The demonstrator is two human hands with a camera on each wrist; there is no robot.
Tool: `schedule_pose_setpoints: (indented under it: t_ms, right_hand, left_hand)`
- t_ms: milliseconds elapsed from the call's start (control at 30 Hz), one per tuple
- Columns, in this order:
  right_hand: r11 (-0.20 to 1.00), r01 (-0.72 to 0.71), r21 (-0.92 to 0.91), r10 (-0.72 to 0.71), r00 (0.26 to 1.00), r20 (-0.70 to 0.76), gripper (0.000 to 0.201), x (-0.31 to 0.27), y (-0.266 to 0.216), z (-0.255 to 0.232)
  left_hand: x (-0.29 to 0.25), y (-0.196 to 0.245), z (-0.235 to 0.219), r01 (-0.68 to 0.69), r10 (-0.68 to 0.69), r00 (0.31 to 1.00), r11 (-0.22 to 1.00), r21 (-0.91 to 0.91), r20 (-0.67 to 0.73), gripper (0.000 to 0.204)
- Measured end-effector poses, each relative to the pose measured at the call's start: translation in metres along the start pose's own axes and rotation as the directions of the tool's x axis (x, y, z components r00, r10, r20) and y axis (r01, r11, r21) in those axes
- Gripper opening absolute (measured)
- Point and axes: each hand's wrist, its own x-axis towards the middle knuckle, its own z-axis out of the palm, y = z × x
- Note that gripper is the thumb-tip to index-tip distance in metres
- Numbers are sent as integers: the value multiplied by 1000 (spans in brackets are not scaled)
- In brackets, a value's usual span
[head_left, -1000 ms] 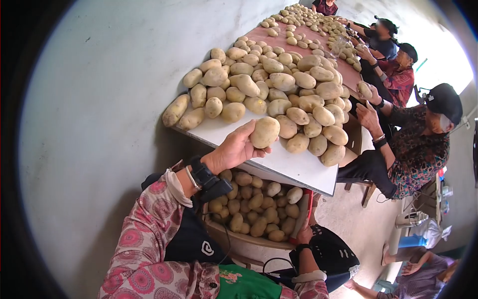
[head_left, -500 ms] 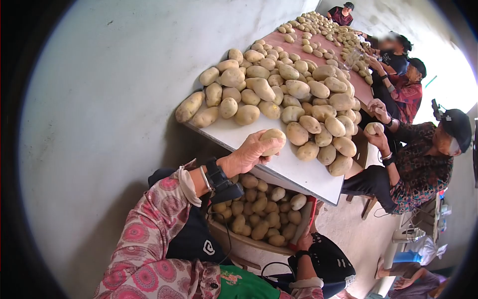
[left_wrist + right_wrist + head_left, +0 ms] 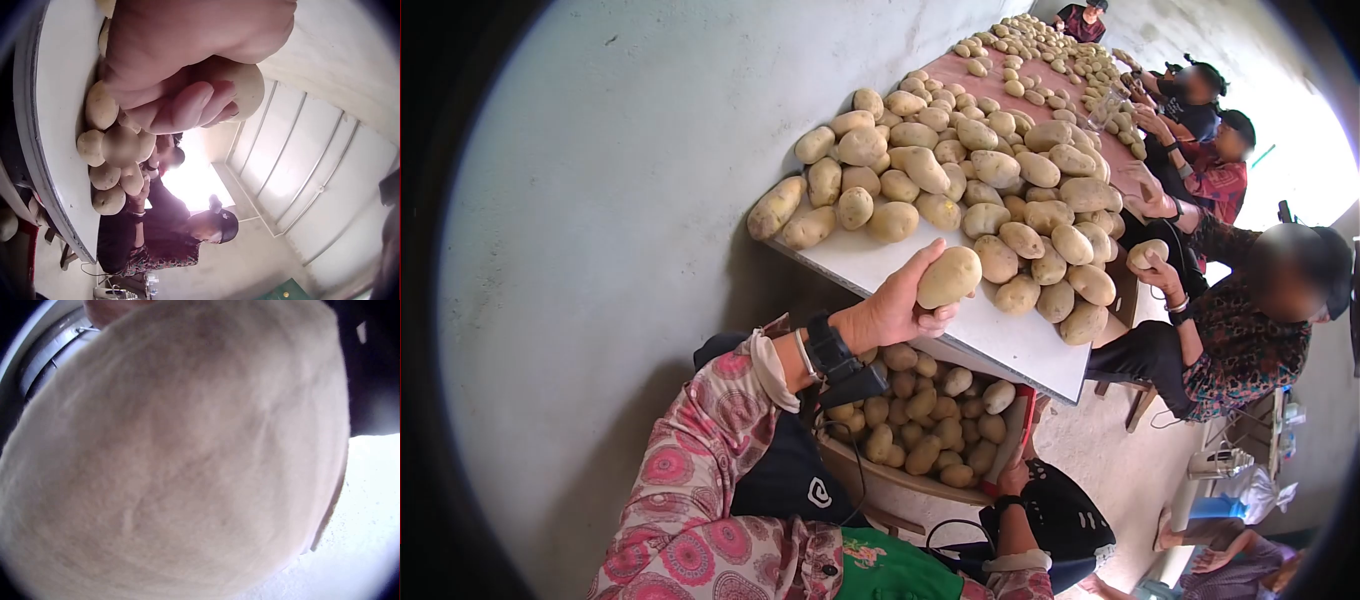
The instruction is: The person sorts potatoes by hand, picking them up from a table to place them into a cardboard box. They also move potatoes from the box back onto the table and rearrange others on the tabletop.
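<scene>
My left hand grips a pale yellow potato just above the near edge of the white tabletop. In the left wrist view, curled fingers wrap round that potato. Beyond it, a big heap of potatoes covers much of the table. Low on the right, my right hand is at the red rim of a crate full of potatoes, its fingers mostly hidden. Skin of the right hand fills most of the right wrist view.
A plain wall runs along the left. At the table's right side sits a person in a patterned shirt, holding a potato; several others sit farther along. A metal pail and a blue item stand at the lower right.
My left hand has rolled the potato over in its grip and back, showing a broad face of it again. The right hand stays at the crate's rim. The neighbouring person's hands have moved apart.
</scene>
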Motion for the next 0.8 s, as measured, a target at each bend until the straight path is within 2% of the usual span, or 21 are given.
schedule_pose_setpoints:
  t_ms: [67,200,300,367,500,567,600,667,700,767,800]
  right_hand:
    - [996,-71,45,69,997,43,79,-1,-4,-4]
    - [997,-63,47,62,998,16,79,-3,-6,-5]
    - [1000,7,29,-7,1000,-3,79,-1,-1,0]
    - [999,-26,29,26,1000,-1,78,0,-1,0]
    - [995,-97,22,97,995,24,78,-2,-6,-4]
    - [994,-100,37,99,995,27,80,-1,-6,-4]
    - [994,-100,37,99,995,26,80,0,-2,-2]
    - [1000,27,0,-27,1000,-11,81,0,5,3]
    - [1000,27,1,-27,1000,-11,81,0,4,3]
    - [997,-68,20,67,997,37,81,2,3,2]
    - [997,-68,20,67,997,36,81,3,3,1]
  left_hand:
    - [0,0,-2,15,1,993,990,-138,114,66]
    - [-2,1,-2,41,-14,989,983,-178,149,67]
    - [-2,0,-1,34,-14,993,985,-171,119,64]
    - [-1,-2,-1,-67,74,997,985,-157,35,58]
    - [-3,2,4,-101,109,992,987,-123,59,51]
    - [-4,0,6,-198,205,974,977,-81,94,47]
    - [-4,-1,9,-197,205,974,977,-81,96,47]
    - [-4,-3,14,-293,289,956,940,177,48,55]
    - [-3,-3,12,-293,289,956,939,177,48,55]
    - [0,-5,8,-336,352,935,853,400,33,61]
    - [0,-5,9,-336,353,935,853,400,34,61]
